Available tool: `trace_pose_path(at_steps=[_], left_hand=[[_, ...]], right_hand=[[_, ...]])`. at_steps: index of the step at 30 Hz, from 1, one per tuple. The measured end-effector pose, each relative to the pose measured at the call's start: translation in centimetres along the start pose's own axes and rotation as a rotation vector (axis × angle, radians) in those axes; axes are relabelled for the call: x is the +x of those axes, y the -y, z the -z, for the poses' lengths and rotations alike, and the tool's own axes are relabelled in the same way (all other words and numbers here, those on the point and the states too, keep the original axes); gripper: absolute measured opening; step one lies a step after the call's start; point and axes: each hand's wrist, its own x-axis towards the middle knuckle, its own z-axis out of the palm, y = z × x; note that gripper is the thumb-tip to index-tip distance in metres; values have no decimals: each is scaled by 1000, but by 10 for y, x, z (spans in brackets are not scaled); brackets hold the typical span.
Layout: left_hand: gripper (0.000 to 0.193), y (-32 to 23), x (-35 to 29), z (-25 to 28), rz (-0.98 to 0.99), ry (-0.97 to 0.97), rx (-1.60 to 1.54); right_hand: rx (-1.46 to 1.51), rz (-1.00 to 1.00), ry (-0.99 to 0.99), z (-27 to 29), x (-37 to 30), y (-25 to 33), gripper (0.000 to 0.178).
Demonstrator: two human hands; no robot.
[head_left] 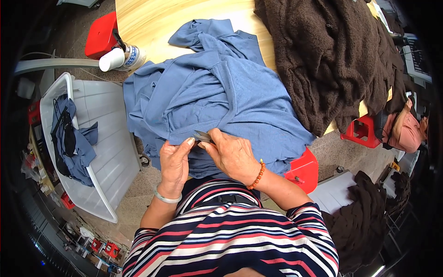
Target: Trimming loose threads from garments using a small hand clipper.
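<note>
A blue knit garment [258, 101] lies rumpled over the near part of the table and hangs off its front edge toward me. At its near edge my right hand [235, 157] is closed around small metal thread snips [202, 135], the blades pointing left. Close to the blade tips, my left hand [174, 161] pinches thumb against fingers. What sits in that pinch is too small to make out. My fingertips hide part of the snips and the garment's edge.
Dark brown knitwear [323, 60] is heaped on the right of the wooden table [152, 18]. Left stand a white bin [108, 138] holding blue clothing, a jar [134, 56] with a white cup [112, 60], and a red stool [100, 36]. Another person [406, 129] sits far right.
</note>
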Motion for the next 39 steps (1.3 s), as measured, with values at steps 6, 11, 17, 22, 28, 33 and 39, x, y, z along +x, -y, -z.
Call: trace_pose_path(at_steps=[6,11,17,22,28,33,39], left_hand=[[20,0,0,-3,2,-25,-33],[22,3,1,3,11,-30,0],[22,2,1,2,22,7,-37],[20,-3,-2,-2,15,-14,-42],[22,-2,5,9,99,-111,-213],[23,1,5,29,117,-122,-250],[14,-7,-5,48,140,-105,-199]], right_hand=[[-20,46,-35,-2,0,-4,23],[-7,-85,-55,8,1,-5,26],[-7,-2,-3,3,0,-3,26],[-15,0,11,0,2,-6,26],[44,-74,-56,1,6,-8,29],[44,-38,-25,-6,3,-10,30],[34,-23,16,-10,2,-4,30]])
